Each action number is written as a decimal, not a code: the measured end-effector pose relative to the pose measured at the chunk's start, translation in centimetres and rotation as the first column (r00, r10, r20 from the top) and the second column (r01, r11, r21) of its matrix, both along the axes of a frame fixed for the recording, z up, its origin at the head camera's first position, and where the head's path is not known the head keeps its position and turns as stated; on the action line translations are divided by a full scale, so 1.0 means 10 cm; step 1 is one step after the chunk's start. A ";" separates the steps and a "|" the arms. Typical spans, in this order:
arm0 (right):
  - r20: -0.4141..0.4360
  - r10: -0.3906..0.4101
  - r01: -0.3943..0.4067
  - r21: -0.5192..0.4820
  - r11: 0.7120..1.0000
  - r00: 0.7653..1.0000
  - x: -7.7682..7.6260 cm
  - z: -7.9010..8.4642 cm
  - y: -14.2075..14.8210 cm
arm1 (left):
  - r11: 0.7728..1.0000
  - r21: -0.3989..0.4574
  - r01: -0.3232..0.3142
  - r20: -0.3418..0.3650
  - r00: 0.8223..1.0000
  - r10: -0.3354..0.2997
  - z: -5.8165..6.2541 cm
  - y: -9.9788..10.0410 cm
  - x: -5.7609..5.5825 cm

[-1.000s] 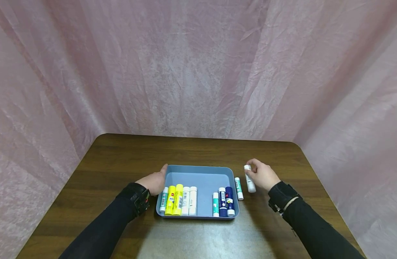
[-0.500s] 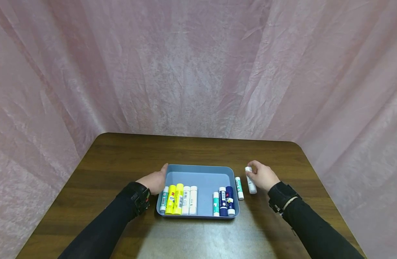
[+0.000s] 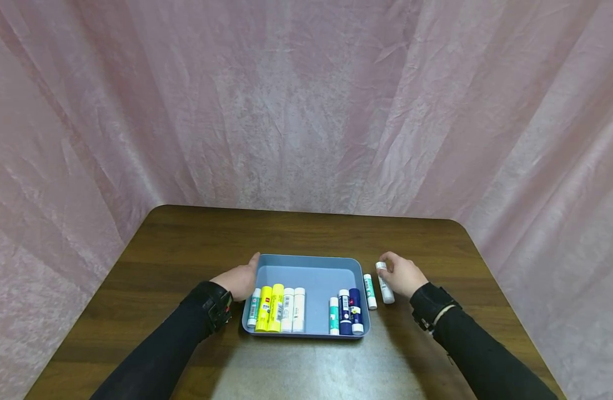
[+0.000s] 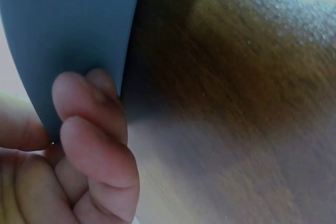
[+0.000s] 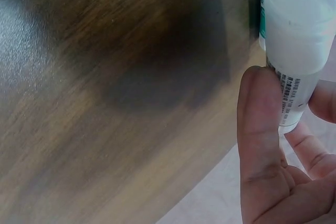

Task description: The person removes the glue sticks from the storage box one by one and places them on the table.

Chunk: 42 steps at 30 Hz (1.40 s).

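Observation:
My left hand [image 3: 238,280] grips the left side of a blue-grey tray [image 3: 306,272], thumb over the rim. In the left wrist view its fingers [image 4: 100,156] curl against the tray's outer wall. My right hand [image 3: 405,275] pinches a white glue stick [image 3: 386,291] between thumb and fingers, just right of the tray. The right wrist view shows that glue stick's translucent white end and barcode label [image 5: 299,85]. Between it and the tray lies a green-and-white glue stick [image 3: 370,291].
Inside the tray, the left group has a green-and-white glue stick [image 3: 254,308], two yellow ones [image 3: 270,308] and two white ones [image 3: 299,311]. At its right lie another green-and-white stick [image 3: 333,315] and two navy ones [image 3: 355,311]. A pink curtain [image 3: 306,111] hangs behind the wooden table [image 3: 211,233].
My right hand has shifted slightly left and down with the white glue stick, closer to the green-and-white one. My left hand and the tray stay in place.

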State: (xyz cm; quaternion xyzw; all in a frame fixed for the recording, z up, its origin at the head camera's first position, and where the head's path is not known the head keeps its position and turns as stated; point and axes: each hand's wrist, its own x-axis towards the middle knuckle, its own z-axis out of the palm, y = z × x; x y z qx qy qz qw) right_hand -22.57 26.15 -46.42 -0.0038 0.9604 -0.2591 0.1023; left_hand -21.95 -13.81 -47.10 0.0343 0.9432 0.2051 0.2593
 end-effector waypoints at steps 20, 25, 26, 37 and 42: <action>-0.032 0.045 -0.042 0.078 0.996 0.998 0.01 -0.11 -0.04 | 1.000 -0.005 -0.011 0.008 1.000 0.011 0.07 0.02 0.05; -0.038 0.049 -0.045 0.090 0.995 0.998 0.00 -0.15 -0.05 | 1.000 -0.007 -0.018 0.014 1.000 0.019 0.06 0.03 0.05; -0.035 0.050 -0.047 0.092 0.995 0.998 0.00 -0.15 -0.05 | 1.000 -0.009 -0.019 0.015 1.000 0.020 0.06 0.03 0.05; -0.018 0.058 -0.056 0.099 0.993 0.998 0.00 -0.17 -0.06 | 1.000 -0.011 -0.012 0.006 1.000 0.012 0.06 0.03 0.05; -0.034 0.066 -0.062 0.111 0.992 0.997 0.00 -0.19 -0.07 | 1.000 -0.016 -0.012 0.003 1.000 0.013 0.05 0.02 0.05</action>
